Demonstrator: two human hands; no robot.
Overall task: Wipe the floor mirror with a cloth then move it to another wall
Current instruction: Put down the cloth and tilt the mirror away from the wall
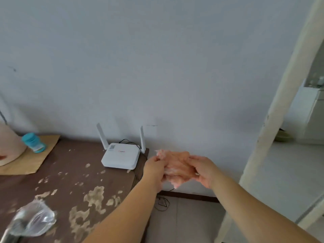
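A pink cloth (177, 165) is held in the air between both hands, just right of the table's far corner and in front of the pale wall. My left hand (154, 168) pinches its left edge. On the right side, my right hand (204, 170) grips the cloth with fingers curled over it. The cloth is bunched and blurred. No floor mirror appears in this view.
A worn brown table (73, 179) fills the lower left, with a white router (121, 156), a teal-capped bottle (34, 142) on cardboard, and a clear plastic bag (35, 218). Cables (163, 202) hang to the floor. A cream door frame (273, 120) stands at the right.
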